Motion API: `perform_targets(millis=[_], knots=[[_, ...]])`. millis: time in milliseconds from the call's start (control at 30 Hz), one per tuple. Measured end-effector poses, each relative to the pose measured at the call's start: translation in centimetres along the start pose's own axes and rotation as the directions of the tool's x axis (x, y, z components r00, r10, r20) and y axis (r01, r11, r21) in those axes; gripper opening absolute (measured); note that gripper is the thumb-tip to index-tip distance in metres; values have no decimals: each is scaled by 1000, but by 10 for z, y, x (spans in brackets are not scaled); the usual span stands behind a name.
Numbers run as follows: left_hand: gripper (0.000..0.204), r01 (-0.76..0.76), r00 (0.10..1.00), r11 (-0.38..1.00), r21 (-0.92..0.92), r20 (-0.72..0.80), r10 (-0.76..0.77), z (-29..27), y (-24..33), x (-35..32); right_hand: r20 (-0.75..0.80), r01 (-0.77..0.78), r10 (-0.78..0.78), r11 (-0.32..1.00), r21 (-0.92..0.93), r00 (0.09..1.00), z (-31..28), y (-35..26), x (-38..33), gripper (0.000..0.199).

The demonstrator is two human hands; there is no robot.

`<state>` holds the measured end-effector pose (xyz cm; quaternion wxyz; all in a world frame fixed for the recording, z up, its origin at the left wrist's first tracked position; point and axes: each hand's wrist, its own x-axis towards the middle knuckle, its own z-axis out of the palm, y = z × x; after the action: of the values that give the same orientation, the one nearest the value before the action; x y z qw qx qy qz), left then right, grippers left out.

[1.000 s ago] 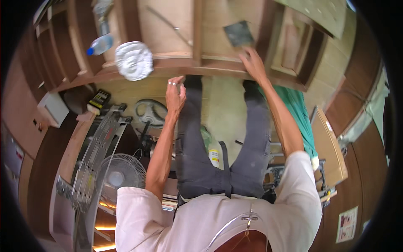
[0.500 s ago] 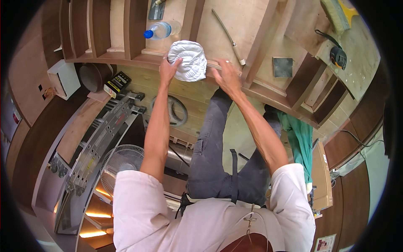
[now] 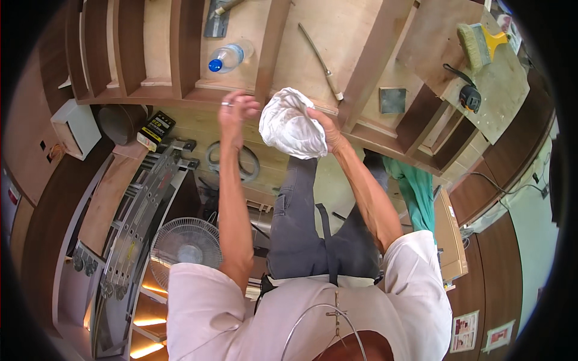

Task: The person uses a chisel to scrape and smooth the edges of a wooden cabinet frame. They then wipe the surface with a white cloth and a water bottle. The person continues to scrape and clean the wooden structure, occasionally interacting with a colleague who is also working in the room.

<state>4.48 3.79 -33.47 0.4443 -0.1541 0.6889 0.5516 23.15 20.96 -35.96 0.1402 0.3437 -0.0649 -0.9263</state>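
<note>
My right hand (image 3: 328, 129) grips a crumpled white cloth (image 3: 291, 126) and holds it up in front of me, over the front edge of a wooden shelf unit (image 3: 268, 54) lying flat. My left hand (image 3: 233, 111) hovers just left of the cloth, fingers loosely curled, a ring on one finger, holding nothing. Both arms reach forward above my grey trousers.
On the shelf unit lie a plastic bottle with a blue cap (image 3: 227, 58), a long metal bar (image 3: 320, 60), a small grey square pad (image 3: 392, 100), a tape measure (image 3: 469, 96) and a yellow-handled brush (image 3: 478, 42). A white fan (image 3: 185, 243) and a folded ladder (image 3: 141, 210) stand at left.
The white cloth has come off the shelf and is now lifted in my right hand. My left hand has let go of it and drawn to the left.
</note>
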Motion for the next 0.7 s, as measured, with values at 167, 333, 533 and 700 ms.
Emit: perform_targets(millis=[167,333,533,700], knots=[[76,-265,871,694,670,-142,470,-36,-10,81,-22,134,-133,979,152,991,-13,-10,-20,76],[91,-295,924,615,731,54,379,-40,-14,136,-130,282,-264,949,141,956,-37,-1,-32,77],[72,-507,648,568,649,-148,747,-5,-21,154,-89,212,-198,960,185,976,-45,14,-65,72],[74,-585,581,474,659,-68,811,16,9,122,-148,217,-185,946,240,971,-77,28,-100,66]])
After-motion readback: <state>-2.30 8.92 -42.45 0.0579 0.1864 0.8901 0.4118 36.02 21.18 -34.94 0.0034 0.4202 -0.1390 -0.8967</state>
